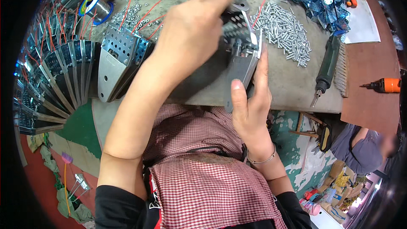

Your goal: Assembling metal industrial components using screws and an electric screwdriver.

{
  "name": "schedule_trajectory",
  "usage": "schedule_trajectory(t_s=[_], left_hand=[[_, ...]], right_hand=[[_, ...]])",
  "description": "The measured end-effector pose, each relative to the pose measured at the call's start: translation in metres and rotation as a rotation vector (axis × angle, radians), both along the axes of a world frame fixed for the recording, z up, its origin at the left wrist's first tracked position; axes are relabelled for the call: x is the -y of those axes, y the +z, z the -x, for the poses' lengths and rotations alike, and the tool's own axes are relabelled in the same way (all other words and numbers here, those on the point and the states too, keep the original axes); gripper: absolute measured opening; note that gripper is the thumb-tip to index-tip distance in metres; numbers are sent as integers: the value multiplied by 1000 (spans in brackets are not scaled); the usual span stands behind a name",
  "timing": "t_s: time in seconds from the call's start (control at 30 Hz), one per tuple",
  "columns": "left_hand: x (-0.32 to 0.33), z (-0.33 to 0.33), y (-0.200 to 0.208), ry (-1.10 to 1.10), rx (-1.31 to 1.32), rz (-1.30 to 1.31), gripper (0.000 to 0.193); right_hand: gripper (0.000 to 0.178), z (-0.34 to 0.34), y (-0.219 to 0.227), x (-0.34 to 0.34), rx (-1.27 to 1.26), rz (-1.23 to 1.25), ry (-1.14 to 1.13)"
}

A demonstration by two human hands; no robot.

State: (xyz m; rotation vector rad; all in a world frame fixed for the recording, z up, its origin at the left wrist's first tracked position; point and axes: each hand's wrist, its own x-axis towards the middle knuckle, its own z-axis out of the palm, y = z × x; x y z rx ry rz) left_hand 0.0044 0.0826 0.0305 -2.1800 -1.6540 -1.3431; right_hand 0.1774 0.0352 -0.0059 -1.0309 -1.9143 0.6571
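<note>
Bracket (241, 70) at one o'clock in view, grey metal, over the bench (292, 85) edge, and the right hand (253, 106) has it gripped, thumb pointing up its face! Left forearm (135, 110) reaches up and across, elbow bent; the left hand (193, 27) sits at the bracket's ten o'clock, fingers curled, their grip hidden: can't tell what they hold. Ten o'clock farther out, a blue-rimmed spool (98, 7) wound with wire (102, 13); loose pins (286, 34) heaped at two.
</note>
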Motion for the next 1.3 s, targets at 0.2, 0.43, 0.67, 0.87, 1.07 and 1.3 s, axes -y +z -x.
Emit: schedule_trajectory(t_s=[0.2, 0.43, 0.67, 0.87, 1.07, 1.3], left_hand=[[8, 2, -10, -98, 46, 60, 30], [12, -10, -6, -87, 61, 36, 30], [0, -5, -13, -85, 123, 63, 27], [2, -4, -15, -120, 212, 118, 28], [5, -12, -9, -84, 186, 96, 26], [38, -25, -9, -57, 612, 371, 35]], right_hand=[[70, -1, -4, 0, 38, -10, 1], [70, -3, -3, 0, -15, 14, -1], [70, 0, 0, 0, -22, 42, 19], [70, -2, 0, -1, 12, -15, 6], [71, 0, 0, 0, 6, 14, 15], [73, 1, 3, 0, 91, -49, 7]])
